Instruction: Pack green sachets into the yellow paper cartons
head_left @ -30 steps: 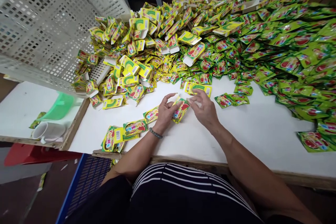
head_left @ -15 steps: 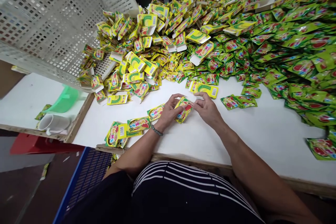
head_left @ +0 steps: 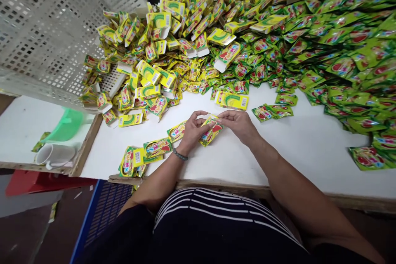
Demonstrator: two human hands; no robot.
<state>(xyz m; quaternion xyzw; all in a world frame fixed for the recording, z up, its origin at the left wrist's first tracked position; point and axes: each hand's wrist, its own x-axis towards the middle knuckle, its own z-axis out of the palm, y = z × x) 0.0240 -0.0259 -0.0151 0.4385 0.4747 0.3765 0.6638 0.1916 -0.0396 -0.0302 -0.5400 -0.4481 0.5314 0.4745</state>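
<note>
left hand: closed on box, thumb across front
right hand: fingers nearly closed at box's top end, hold unclear
counter: packets heaped right

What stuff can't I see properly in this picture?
All in the head view:
Part of the held pack: covered by the left hand.
Part of the blue basket: behind the left forearm.
White crate: cut off by the top and left edges.
Barcode numbers: too small.
</note>
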